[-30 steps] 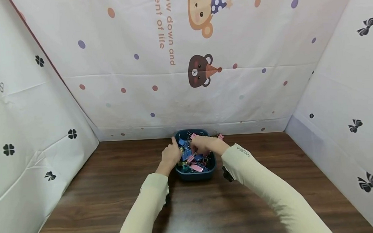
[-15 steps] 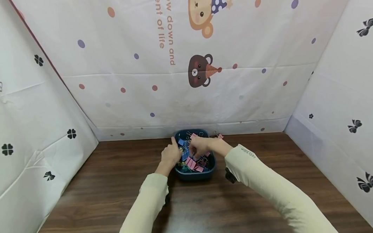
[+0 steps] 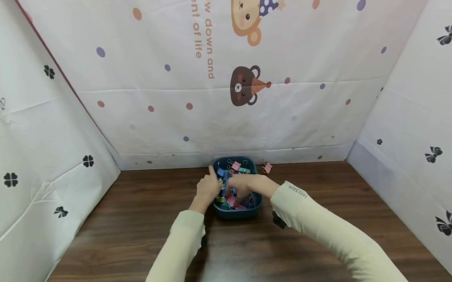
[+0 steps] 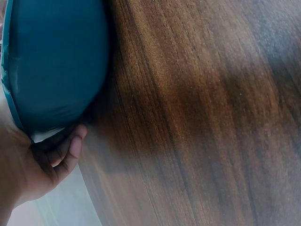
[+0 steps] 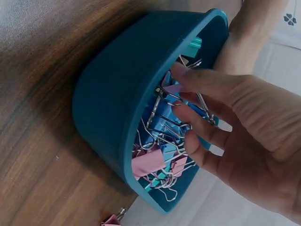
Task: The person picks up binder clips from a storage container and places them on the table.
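A dark teal bin full of blue, pink and green binder clips stands at the table's back edge. My left hand holds its left side; in the left wrist view, the fingers curl against the outside wall. My right hand reaches down into the bin. Seen from the right wrist, its thumb and fingertips stand apart among blue clips, touching some wire handles. A pink binder clip lies by the near rim. Clips under the right palm are hidden in the head view.
One pink binder clip lies on the table just right of the bin. Behind the brown wooden table hangs a printed white cloth, with more cloth along both sides.
My right hand has shifted about within the bin and now sits lower among the clips. A teal clip behind it has come into sight. The left hand keeps its place.
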The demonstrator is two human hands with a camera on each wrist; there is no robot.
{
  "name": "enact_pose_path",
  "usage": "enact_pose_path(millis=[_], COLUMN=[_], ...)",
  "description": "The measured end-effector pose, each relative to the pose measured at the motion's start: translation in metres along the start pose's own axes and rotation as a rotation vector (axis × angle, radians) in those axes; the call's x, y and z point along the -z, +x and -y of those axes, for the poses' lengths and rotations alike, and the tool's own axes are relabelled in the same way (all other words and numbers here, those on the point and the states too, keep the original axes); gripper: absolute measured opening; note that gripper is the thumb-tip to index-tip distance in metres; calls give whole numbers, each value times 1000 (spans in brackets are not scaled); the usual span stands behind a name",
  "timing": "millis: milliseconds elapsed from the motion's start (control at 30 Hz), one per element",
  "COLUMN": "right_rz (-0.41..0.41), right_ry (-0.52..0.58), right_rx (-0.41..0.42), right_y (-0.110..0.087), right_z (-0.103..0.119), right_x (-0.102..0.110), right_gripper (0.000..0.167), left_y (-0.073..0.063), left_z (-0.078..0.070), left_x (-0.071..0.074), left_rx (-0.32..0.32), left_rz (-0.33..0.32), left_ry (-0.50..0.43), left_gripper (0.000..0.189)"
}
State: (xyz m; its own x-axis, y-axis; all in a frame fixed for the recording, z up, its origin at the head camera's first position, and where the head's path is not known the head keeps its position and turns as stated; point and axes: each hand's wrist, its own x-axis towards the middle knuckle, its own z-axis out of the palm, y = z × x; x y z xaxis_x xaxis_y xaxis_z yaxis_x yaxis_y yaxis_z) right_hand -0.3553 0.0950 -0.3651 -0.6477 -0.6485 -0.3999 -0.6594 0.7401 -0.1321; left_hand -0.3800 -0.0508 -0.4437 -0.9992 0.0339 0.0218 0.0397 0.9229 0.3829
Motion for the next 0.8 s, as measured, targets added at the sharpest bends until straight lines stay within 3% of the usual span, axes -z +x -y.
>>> enact_pose_path(millis=[233, 500, 667, 800], right_rz=[-20, -40, -103, -201], right_ry=[71, 126, 170, 237], right_rx=[-3, 50, 50, 54], right_y=[-5, -15, -27, -38], right_z=[-1, -8, -16, -28], right_x=[4, 11, 17, 24], right_gripper=[30, 31, 27, 26], left_y=[0, -1, -2, -2], left_z=[0, 2, 2, 1], left_x=[-1, -2, -4, -3], left_rx=[0, -5, 0, -5], left_rz=[-1, -21, -25, -34], left_ry=[-1, 1, -7, -17], left_gripper=[75, 74, 75, 74])
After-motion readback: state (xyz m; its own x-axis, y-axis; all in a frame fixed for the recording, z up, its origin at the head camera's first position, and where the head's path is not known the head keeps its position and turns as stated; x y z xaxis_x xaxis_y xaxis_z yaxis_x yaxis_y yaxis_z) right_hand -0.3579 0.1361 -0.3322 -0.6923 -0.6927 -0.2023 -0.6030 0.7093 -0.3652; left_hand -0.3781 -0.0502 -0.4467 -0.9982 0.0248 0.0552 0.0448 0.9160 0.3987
